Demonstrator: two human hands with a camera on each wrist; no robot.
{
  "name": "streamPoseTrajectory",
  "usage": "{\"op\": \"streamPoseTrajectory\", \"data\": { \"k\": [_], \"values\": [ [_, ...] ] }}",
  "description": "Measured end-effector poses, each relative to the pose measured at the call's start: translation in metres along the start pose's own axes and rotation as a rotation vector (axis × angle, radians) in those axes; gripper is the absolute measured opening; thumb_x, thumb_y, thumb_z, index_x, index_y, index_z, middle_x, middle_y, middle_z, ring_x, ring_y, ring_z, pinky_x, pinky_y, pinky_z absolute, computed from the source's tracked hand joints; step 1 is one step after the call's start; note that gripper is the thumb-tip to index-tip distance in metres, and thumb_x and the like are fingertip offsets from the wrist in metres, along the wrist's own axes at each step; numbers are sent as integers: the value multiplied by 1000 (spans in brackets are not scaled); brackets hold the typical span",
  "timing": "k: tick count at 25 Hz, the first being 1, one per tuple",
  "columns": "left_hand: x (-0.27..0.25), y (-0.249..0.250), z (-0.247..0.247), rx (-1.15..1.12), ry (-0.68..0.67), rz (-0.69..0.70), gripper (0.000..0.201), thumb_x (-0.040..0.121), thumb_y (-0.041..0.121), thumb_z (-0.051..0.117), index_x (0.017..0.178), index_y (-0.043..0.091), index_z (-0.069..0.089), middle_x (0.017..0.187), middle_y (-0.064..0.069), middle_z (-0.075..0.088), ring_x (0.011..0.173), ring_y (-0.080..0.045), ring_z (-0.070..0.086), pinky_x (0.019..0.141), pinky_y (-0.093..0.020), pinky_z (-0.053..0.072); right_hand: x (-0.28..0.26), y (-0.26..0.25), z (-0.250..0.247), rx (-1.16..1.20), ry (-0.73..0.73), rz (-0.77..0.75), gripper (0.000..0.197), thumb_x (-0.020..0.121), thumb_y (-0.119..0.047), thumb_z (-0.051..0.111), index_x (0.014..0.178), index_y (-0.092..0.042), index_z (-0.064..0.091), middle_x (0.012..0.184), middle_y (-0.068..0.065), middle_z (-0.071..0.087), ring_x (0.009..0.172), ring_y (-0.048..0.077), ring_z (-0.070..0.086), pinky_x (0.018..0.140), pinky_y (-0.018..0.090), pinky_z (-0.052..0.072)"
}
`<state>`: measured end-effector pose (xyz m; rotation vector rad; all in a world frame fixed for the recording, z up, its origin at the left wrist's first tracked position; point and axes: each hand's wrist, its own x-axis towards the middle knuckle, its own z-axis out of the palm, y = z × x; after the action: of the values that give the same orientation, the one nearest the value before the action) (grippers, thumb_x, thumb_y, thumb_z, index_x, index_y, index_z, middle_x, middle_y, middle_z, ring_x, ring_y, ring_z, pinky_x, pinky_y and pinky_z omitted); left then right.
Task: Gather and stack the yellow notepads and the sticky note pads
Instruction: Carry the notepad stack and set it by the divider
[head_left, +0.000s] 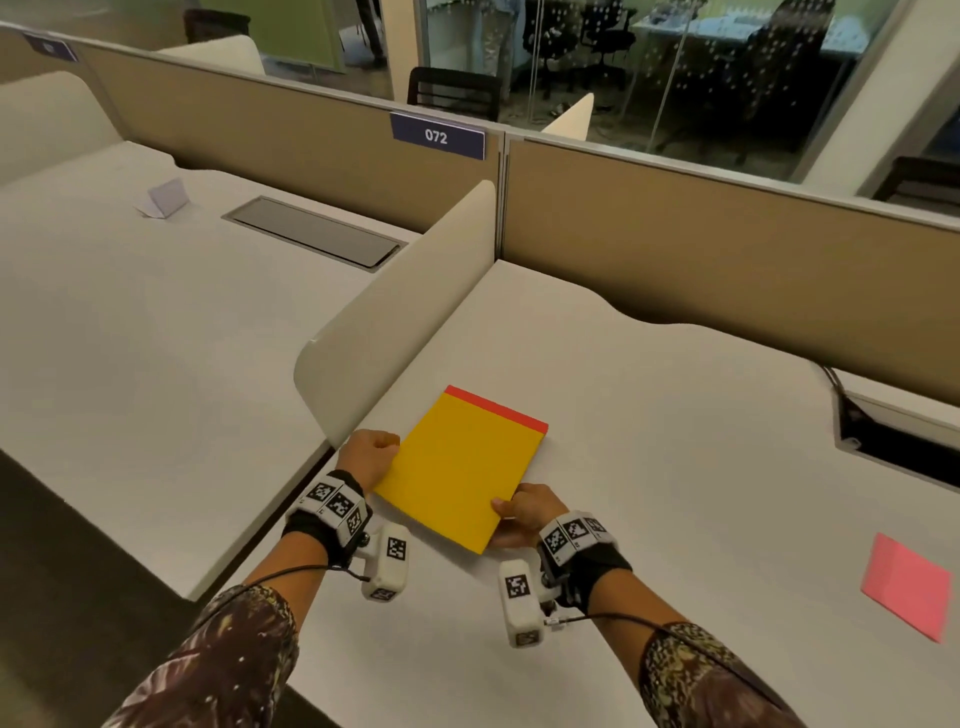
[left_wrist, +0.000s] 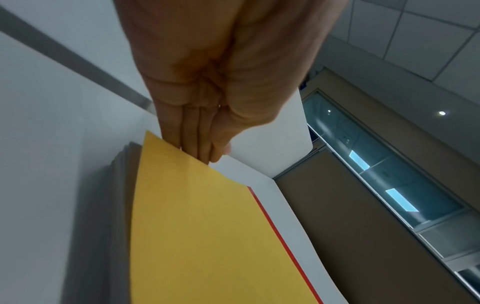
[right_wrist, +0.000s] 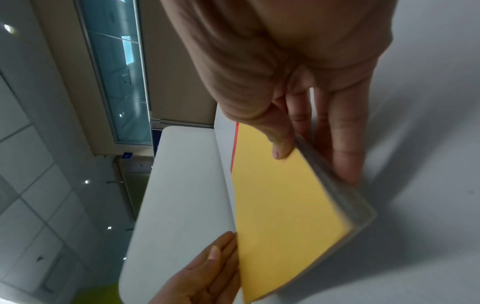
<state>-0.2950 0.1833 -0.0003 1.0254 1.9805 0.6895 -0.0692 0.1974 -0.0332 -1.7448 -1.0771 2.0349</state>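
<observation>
Yellow notepads (head_left: 460, 467) are lying as one pile on the white desk (head_left: 649, 405), just beside the divider (head_left: 405, 312); we're pressing the left hand (head_left: 370, 457), fingers straight, against its left edge and pinching the near corner w/ the right hand (head_left: 524, 512), thumb on top. We're judging the notepad part approx. done, but the pink sticky note pad (head_left: 906, 584) is sitting well apart at right, not yet gathered. A beige partition (head_left: 727, 249) tagged "072" and a glass wall (head_left: 675, 78) are standing behind.

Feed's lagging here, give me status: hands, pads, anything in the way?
Left hand flat against yellow notepad edge; right hand pinches its near corner. Pink sticky pad lies apart, far right. White divider close by on the left.
</observation>
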Motion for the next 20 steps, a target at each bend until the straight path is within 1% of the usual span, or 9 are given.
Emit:
{"op": "streamPoseTrajectory", "data": {
  "k": [2,3,5,8,12,14,16,18,20],
  "values": [
    [5,-3,-2,8,29,33,28,91,6,48,116,4,60,117,-17,59,114,-25,53,96,-34,42,12,-5,8,-58,42,-7,7,88,-8,59,82,-12,59,116,24,65,104,36,66,78,41,60],
    [3,-4,-2,30,44,35,37,92,6,47,129,3,52,132,-18,54,123,-28,50,102,-35,39,21,-6,9,-73,75,-7,8,85,-10,63,78,-12,59,114,23,67,102,37,67,82,45,58],
    [-2,-6,-1,98,70,64,47,92,8,47,138,7,42,142,-16,47,127,-30,48,103,-32,38,48,-5,12,-125,124,-19,14,75,-15,73,76,-8,61,108,24,70,98,36,68,89,54,54],
    [-8,-14,6,205,15,120,53,90,11,51,141,11,37,148,-14,40,134,-29,41,108,-34,34,70,-14,29,-223,166,-34,22,72,-23,74,79,-6,61,98,24,72,90,35,70,85,54,55],
    [-12,-23,16,358,-103,145,57,89,15,55,141,7,35,156,-10,23,145,-25,22,116,-35,24,52,-49,56,-375,286,-117,26,79,-19,68,97,-3,59,103,16,66,96,34,66,79,38,55],
    [-12,-26,17,420,-122,155,56,90,16,54,141,8,35,158,-10,16,147,-24,14,117,-35,21,51,-56,63,-443,298,-134,13,80,-14,64,80,-8,52,94,16,61,91,33,63,74,36,54],
    [-10,-25,14,482,-128,149,56,90,17,52,142,8,33,159,-10,12,148,-24,10,116,-37,20,58,-55,66,-478,300,-133,24,80,-14,62,66,-11,43,88,15,56,73,28,58,61,29,45],
    [-10,-23,12,537,-132,139,57,91,18,52,143,9,31,160,-10,8,148,-24,7,116,-39,21,65,-50,68,-502,283,-153,14,79,-18,60,76,-5,55,98,19,61,74,28,58,58,27,40],
    [-10,-21,12,570,-140,140,57,91,19,51,143,9,30,160,-10,6,148,-25,6,116,-41,22,75,-44,66,-475,267,-163,26,78,-17,58,97,1,63,108,19,64,90,33,64,69,33,50]
  ]
}}
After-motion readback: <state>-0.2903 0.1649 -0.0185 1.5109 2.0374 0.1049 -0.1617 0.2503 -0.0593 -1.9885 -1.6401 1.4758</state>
